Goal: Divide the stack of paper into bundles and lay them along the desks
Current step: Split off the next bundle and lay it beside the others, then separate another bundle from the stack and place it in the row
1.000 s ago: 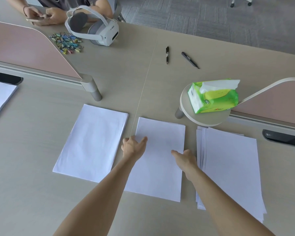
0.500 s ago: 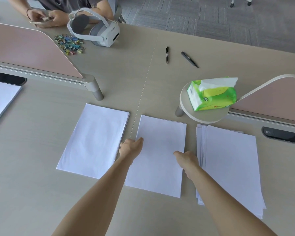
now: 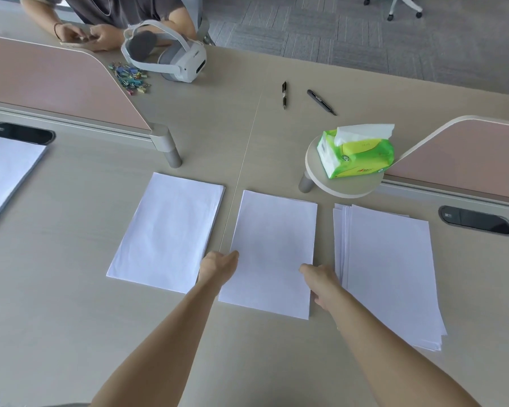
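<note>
1. Middle bundle [image 3: 272, 245] lies flat on the counter [image 3: 71, 318], on your side of the tissue pack [image 3: 356, 155] and a little left of it. Its long axis runs away from you, far end leaning slightly right, toward the tissue pack.
2. Your left hand [image 3: 218, 267] sits at the bundle's left long edge, the side away from the tissue pack. The thumb rests on the top sheet and the fingers drop over the edge out of sight, so you can't tell whether it pinches the paper.
3. Your right hand [image 3: 321, 282] sits at the right long edge, the side nearer the tissue pack. The thumb is on the top sheet and the fingers curl down past the edge. Grip or mere touch: cannot tell.
4. Right bundle [image 3: 391, 268] lies straight on your side of the tissue pack, long axis away from you, far end leaning left, sheets fanned along its left edge.
5. Left bundle [image 3: 168, 230] lies farther left of the tissue pack than the middle one, far end leaning right, edges squared.
6. The three bundles lie side by side without touching.
</note>
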Motion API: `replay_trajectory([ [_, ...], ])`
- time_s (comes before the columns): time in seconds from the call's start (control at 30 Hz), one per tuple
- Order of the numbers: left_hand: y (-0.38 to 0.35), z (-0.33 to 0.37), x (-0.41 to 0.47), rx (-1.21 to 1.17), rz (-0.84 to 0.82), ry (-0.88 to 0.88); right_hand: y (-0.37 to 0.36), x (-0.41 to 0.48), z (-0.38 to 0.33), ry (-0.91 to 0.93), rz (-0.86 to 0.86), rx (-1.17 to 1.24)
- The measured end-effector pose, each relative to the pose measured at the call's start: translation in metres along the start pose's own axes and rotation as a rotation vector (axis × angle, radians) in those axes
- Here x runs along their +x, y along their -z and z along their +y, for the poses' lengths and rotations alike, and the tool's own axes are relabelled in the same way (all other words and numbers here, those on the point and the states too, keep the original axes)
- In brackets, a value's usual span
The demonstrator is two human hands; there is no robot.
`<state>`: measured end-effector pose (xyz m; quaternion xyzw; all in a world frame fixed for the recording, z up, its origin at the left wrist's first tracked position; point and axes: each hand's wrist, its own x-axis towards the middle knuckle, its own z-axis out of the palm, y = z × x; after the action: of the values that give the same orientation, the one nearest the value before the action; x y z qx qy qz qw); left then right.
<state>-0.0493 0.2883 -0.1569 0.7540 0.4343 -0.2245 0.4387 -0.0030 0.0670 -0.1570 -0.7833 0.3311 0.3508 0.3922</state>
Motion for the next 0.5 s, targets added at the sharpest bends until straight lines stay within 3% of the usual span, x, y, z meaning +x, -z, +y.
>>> replay_trajectory([
  [0.3, -0.005, -0.025, -0.03, 0.061, -0.009, -0.024, -0.004, -0.019, 0.018, 0.054, -0.056, 0.013],
  [0.5, -0.035, 0.001, -0.059, 0.058, 0.115, -0.122, 0.06, -0.017, 0.032, 0.226, -0.045, -0.033],
])
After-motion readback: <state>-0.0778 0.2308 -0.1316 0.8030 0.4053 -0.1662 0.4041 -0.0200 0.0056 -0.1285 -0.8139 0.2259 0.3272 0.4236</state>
